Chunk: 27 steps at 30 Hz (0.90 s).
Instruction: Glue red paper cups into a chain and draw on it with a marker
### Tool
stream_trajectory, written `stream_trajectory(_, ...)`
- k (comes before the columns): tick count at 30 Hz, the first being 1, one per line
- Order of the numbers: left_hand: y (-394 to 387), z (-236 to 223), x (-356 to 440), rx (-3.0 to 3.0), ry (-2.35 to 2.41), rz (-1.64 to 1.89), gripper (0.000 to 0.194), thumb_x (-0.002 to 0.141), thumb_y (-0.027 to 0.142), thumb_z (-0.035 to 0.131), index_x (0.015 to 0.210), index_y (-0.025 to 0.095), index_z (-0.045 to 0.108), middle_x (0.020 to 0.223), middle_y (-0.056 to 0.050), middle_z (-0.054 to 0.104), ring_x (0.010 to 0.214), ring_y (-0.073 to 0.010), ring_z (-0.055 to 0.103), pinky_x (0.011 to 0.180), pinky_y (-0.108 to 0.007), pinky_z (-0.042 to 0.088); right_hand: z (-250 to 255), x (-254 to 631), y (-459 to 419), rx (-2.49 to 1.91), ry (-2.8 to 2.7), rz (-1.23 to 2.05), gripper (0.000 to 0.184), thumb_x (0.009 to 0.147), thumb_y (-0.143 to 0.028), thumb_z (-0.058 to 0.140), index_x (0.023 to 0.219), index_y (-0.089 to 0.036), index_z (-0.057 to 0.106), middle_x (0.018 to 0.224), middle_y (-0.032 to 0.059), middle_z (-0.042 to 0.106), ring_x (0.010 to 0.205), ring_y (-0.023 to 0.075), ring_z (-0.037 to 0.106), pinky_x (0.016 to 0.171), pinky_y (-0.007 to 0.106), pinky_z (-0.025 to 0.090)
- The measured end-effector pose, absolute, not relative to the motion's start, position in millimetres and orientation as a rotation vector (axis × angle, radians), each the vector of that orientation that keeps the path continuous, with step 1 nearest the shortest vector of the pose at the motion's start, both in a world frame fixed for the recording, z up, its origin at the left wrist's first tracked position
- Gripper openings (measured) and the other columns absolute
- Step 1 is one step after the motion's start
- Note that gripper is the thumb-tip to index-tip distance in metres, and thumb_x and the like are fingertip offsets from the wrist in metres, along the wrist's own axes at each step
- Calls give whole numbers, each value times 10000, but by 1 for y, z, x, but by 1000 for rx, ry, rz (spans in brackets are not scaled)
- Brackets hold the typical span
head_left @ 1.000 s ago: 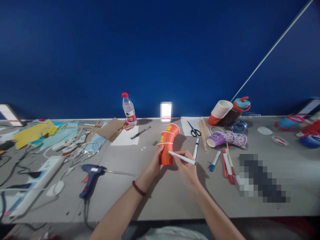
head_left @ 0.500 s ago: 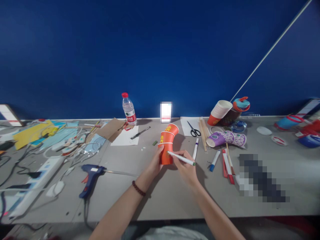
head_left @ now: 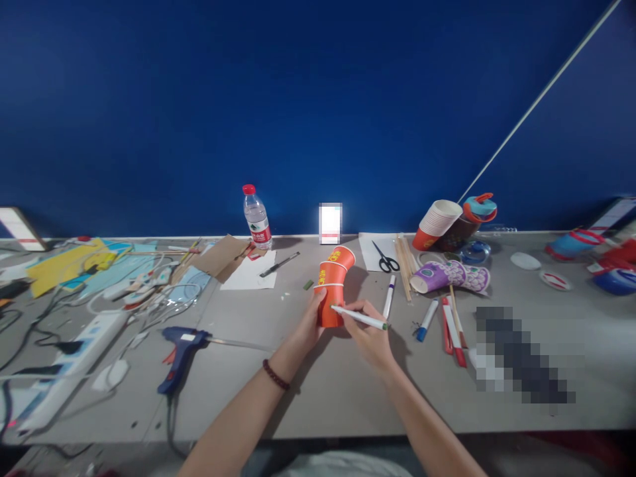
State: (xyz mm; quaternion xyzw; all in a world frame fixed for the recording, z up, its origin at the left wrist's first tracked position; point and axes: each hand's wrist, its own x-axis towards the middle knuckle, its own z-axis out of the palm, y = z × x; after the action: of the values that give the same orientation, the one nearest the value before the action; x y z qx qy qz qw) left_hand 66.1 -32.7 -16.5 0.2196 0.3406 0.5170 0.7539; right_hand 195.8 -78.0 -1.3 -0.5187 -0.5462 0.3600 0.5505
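Note:
My left hand (head_left: 311, 319) is wrapped round the lowest of several orange paper cups (head_left: 332, 277), which are joined in a bent column with yellow lettering on them. Pinched in my right hand (head_left: 368, 334) is a white marker (head_left: 362, 317) with a green end. Its tip meets the side of the lowest cup. Just beyond my right hand lies a white marker with a purple band (head_left: 389, 296). A small green scrap (head_left: 309, 285) lies left of the cups.
A blue glue gun (head_left: 183, 354), power strip (head_left: 74, 371) and cables cover the left. Behind are a water bottle (head_left: 257, 222), craft knife (head_left: 279, 264) and scissors (head_left: 385, 257). To the right are purple patterned cups (head_left: 452, 275), more markers (head_left: 453, 331) and stacked orange cups (head_left: 436, 224).
The marker's tip has shifted slightly on the lowest cup's side, a little down and to the left. My left hand and the cups have hardly moved.

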Motion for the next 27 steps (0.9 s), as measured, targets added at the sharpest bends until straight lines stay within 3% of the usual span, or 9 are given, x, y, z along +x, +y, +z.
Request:
stream_trajectory(7, -31, -16, 67, 465, 688, 1145, 369, 758, 455, 678, 919, 123, 667, 802, -86, 706, 734, -201, 662, 741, -318, 516, -7, 198, -74, -1119, -1128, 932, 216, 817, -412, 664, 798, -201, 619, 736, 13, 644, 662, 154, 593, 601, 255, 472)
stream_trajectory(10, -30, -14, 67, 471, 658, 1189, 371, 757, 467, 653, 889, 121, 684, 799, -80, 712, 724, -192, 654, 724, -306, 513, -9, 200, -73, -1098, -1045, 950, 227, 823, -429, 661, 828, -210, 602, 767, 14, 649, 727, 176, 627, 682, 292, 501)
stream_trajectory(14, -29, -9, 65, 479, 638, 1244, 363, 741, 451, 653, 908, 130, 685, 860, -82, 721, 787, -213, 661, 754, -329, 510, -9, 201, -72, -1120, -971, 925, 273, 881, -473, 573, 954, -213, 607, 807, 34, 682, 799, 203, 654, 803, 363, 507)
stream_trajectory(17, -29, -7, 64, 468, 629, 1256, 365, 727, 430, 667, 948, 140, 683, 905, -82, 725, 824, -224, 663, 790, -351, 508, -7, 199, -71, -1151, -964, 903, 335, 916, -494, 498, 1069, -212, 594, 849, 52, 697, 796, 208, 661, 810, 384, 515)
stream_trajectory(22, -30, -8, 63, 428, 631, 1281, 334, 755, 392, 660, 982, 147, 681, 963, -84, 727, 863, -215, 665, 788, -335, 515, -8, 196, -69, -1195, -1051, 887, 338, 856, -452, 606, 1107, -231, 560, 1030, 77, 663, 949, 217, 643, 838, 367, 526)
stream_trajectory(27, -30, -8, 62, 403, 662, 1260, 322, 780, 395, 634, 976, 143, 677, 942, -84, 725, 830, -208, 672, 758, -314, 520, -7, 193, -71, -1156, -1101, 975, 428, 776, -380, 706, 1138, -252, 518, 1049, 74, 629, 898, 195, 632, 779, 349, 565)
